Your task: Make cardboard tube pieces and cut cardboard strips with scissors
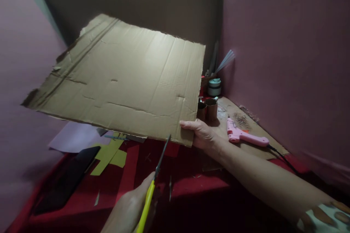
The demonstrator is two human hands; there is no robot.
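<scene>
A large sheet of corrugated cardboard (128, 76), creased and ragged along its left side, is held up tilted above the table. My right hand (203, 134) grips its lower right corner, thumb on top and the other fingers hidden beneath. From the bottom of the view my left hand (131, 204) holds yellow-handled scissors (149, 200). The scissors' dark blade points up, and its tip meets the cardboard's lower edge just left of my right hand. Part of the scissor handle lies outside the view.
On the red-covered table (191, 185) are a dark phone-like slab (68, 178), yellow paper pieces (109, 154) and a pale sheet (79, 138). To the right lies a pink glue gun (246, 136) with its cord. Cardboard tubes (211, 109) and a lidded jar (214, 87) stand behind, near the walls.
</scene>
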